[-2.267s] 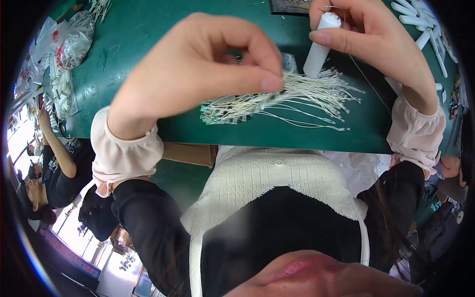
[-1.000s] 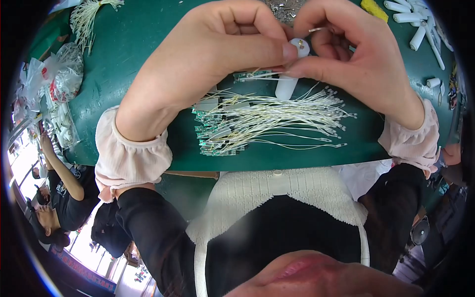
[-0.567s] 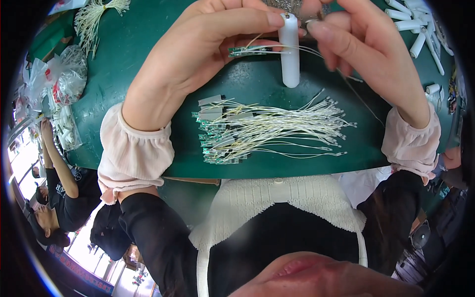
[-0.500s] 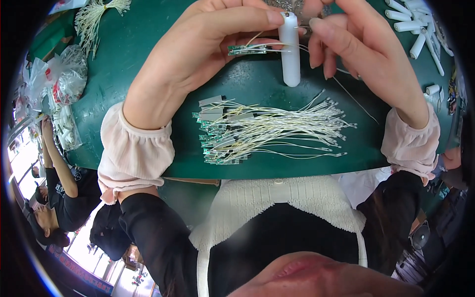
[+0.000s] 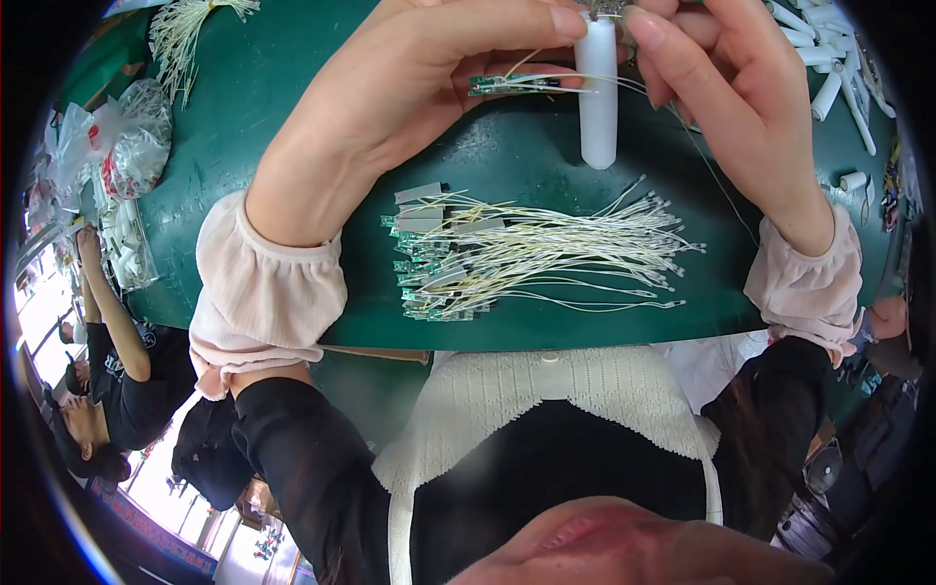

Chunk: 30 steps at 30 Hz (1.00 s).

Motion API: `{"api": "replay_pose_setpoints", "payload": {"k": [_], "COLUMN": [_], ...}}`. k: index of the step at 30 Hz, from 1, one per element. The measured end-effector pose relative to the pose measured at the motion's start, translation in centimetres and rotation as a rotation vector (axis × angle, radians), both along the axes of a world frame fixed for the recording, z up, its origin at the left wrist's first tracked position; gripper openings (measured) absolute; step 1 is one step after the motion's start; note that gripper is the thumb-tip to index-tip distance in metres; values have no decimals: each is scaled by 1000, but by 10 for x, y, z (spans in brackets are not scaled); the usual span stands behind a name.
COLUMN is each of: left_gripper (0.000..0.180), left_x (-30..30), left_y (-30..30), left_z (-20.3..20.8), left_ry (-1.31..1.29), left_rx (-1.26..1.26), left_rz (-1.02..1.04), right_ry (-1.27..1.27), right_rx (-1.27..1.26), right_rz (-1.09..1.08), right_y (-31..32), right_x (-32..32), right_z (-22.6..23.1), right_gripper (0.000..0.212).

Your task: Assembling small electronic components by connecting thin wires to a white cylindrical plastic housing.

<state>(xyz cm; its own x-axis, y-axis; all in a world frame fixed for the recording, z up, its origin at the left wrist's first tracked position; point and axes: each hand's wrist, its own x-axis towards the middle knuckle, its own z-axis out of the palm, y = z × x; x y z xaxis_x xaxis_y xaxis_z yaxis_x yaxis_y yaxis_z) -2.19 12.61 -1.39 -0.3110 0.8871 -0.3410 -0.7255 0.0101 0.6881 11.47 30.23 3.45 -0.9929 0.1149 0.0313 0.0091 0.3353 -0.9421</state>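
Observation:
My left hand (image 5: pixel 409 93) is closed on a white plastic tube (image 5: pixel 599 122) with a rounded lower end, thumb near its top. A small green circuit board (image 5: pixel 507 85) with thin wires sticks out from the same hand's fingers, its wires passing across the tube. My right hand (image 5: pixel 751 93) is closed at the tube's upper end, its thumb and finger pinching thin wire there; the exact grip is partly hidden. A fine loose wire (image 5: pixel 717 168) trails from that hand toward my right cuff. Below lies a bundle of wired circuit boards (image 5: pixel 565 253), boards left, wire tips right.
More white tubes (image 5: pixel 827 97) lie at the far right, near a short white piece (image 5: pixel 852 181). A bunch of pale wires (image 5: pixel 180 44) rests at the far left. Clear plastic bags (image 5: pixel 136 146) sit at the left edge, where another person (image 5: pixel 136 380) works.
Both hands and the tube have shifted slightly right, with the circuit board. My right fingers have come in close to the tube's top. The bundle stays in place.

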Motion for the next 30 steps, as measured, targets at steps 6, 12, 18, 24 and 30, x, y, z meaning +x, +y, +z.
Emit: {"api": "replay_pose_setpoints", "payload": {"k": [6,12,18,24,30], "left_gripper": [4,4,3,3,5], "left_x": [-2,-21,-5,0,-1], "left_y": [-1,15,-3,-1,-4], "left_z": [-2,-38,-4,-1,-5], "left_ry": [-6,339,17,40,35], "left_rx": [17,784,-21,-18,-26], "left_rz": [8,-230,12,-7,-24], "right_ry": [40,153,20,-111,-184], "right_rx": [121,247,49,-48,9], "right_rz": [18,95,-8,51,63], "right_y": [0,16,5,15,11], "right_x": [0,-7,2,-3,-5], "right_z": [-2,-30,-18,-27,-12], "right_gripper": [9,9,13,26,28]}}
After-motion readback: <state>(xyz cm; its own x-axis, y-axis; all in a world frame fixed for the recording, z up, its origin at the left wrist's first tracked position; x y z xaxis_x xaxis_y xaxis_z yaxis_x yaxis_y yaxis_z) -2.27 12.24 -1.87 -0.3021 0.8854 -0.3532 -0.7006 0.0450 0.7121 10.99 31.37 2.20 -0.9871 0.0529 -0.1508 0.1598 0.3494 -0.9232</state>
